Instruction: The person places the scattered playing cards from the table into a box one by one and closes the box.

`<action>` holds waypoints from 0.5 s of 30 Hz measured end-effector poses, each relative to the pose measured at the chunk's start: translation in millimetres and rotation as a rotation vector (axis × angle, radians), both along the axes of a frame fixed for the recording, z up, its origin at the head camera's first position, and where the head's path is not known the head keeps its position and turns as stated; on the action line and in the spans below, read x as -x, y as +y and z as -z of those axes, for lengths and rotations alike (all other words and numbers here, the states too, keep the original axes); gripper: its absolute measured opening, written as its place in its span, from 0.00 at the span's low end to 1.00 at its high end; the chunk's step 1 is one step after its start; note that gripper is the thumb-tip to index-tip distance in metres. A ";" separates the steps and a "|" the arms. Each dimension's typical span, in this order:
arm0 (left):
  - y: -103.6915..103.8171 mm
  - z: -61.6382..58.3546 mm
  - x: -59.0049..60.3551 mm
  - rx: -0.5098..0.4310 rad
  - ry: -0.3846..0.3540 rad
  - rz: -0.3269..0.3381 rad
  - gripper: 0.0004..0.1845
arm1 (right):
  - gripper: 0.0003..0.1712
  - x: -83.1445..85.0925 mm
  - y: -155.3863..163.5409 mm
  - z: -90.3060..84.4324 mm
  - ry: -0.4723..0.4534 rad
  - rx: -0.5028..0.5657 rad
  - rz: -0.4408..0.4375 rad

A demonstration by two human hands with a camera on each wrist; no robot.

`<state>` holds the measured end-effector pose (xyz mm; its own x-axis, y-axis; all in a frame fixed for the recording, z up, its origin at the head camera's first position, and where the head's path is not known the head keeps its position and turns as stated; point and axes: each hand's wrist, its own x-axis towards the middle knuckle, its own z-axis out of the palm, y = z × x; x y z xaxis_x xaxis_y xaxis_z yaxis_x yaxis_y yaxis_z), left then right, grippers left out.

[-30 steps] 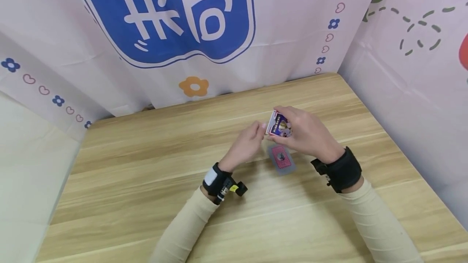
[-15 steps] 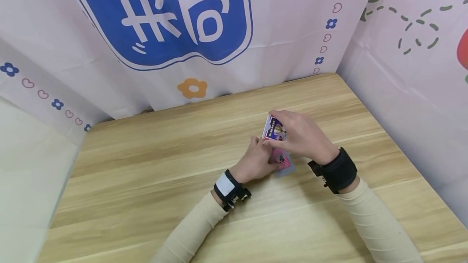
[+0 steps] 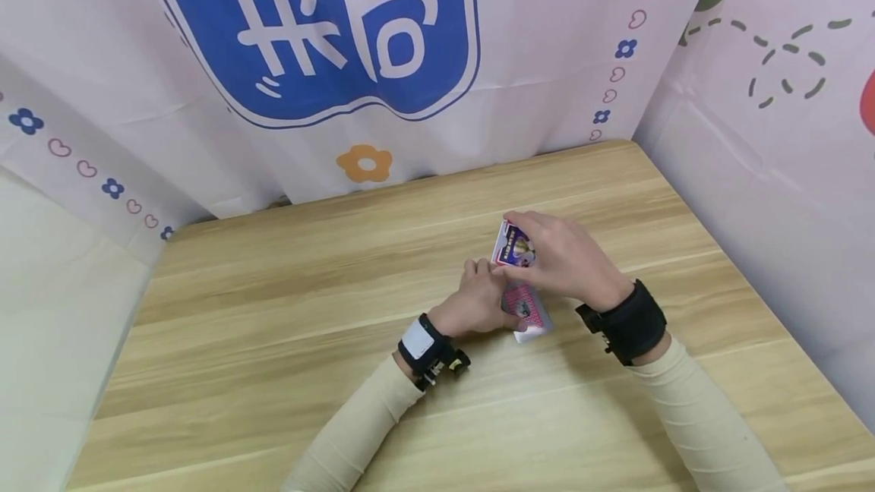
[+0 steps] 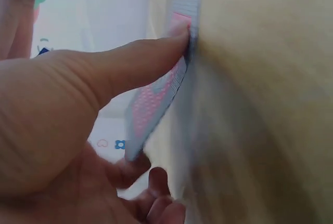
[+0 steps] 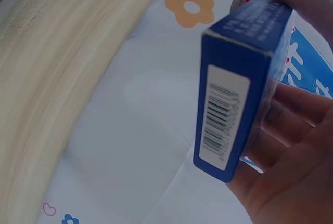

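Note:
A deck of playing cards [image 3: 523, 305] with pink patterned backs is pinched between the thumb and fingers of my left hand [image 3: 476, 301]. In the left wrist view the deck [image 4: 151, 107] is tilted and slightly bowed, close over the table, thumb on its near end. My right hand [image 3: 569, 258] grips a small blue card box [image 3: 514, 244] just beyond the deck, its white-edged end facing left. The right wrist view shows the box [image 5: 229, 115] from its barcode end, thumb on one side and fingers on the other. The box hides its inside from view.
Both hands work over a wood-grain table [image 3: 287, 310]. A white printed curtain [image 3: 533, 44] hangs behind its far edge, and another printed sheet [image 3: 738, 173] stands along the right side. Black camera straps [image 3: 424, 348] circle both wrists.
My left hand has moved from the box's end down to the deck and taken hold of it, tilting it. The right hand has shifted the box slightly left and nearer.

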<state>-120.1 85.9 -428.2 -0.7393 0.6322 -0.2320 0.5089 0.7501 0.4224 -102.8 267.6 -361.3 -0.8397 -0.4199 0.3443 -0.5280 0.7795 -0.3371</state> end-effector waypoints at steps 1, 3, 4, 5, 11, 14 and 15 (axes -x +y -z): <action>-1.4 -1.0 0.4 -0.002 -0.011 0.008 0.44 | 0.47 -0.1 0.0 0.2 -0.002 -0.001 0.001; -4.4 -4.1 2.7 -0.016 -0.003 0.056 0.38 | 0.47 -0.3 0.0 0.1 -0.008 -0.001 0.002; -6.0 -6.2 4.7 -0.039 -0.002 0.085 0.35 | 0.47 -0.4 0.1 -0.1 -0.009 -0.001 0.005; -7.5 -8.2 6.8 -0.063 -0.001 0.110 0.31 | 0.48 -0.3 0.3 -0.2 -0.011 0.000 0.007; -12.1 -19.7 13.5 -0.111 0.023 0.102 0.11 | 0.49 0.7 0.2 -0.7 -0.021 0.005 0.006; -11.4 -19.9 12.3 -0.096 0.037 0.031 0.12 | 0.48 0.7 0.5 -0.3 -0.021 -0.001 0.000; -10.9 -19.2 12.0 -0.099 0.038 0.012 0.12 | 0.48 0.5 0.5 -0.3 -0.023 -0.002 0.001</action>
<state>-132.1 75.0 -409.0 -0.7386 0.6594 -0.1400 0.5346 0.6995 0.4744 -103.3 268.2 -360.9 -0.8478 -0.4198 0.3240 -0.5194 0.7807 -0.3476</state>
